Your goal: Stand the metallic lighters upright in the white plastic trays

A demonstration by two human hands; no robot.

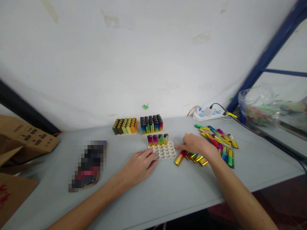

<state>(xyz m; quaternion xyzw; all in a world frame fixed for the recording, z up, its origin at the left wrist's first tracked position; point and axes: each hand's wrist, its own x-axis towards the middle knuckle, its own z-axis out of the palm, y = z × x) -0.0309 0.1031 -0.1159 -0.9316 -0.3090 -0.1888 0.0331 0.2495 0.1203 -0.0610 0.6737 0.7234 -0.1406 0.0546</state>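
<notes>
My left hand (142,162) holds the left edge of a white tray (170,150) with rows of round holes. Along its back row, several shiny lighters (160,140) stand upright, pink-purple, green and gold. Just right of the tray, my right hand (197,144) is over a loose pile of metallic lighters (212,139), one finger pointing at the tray's edge. A small yellow bit shows above its curled fingers, and what they hold is hidden. A red and gold lighter (180,158) lies beside the tray.
Behind the tray stand a block of gold-topped lighters (125,126) and a black-topped block (151,124). A power strip (211,113) sits by the wall. A pixelated object (90,164) and cardboard boxes (26,134) are left; a plastic bag (259,105) is right.
</notes>
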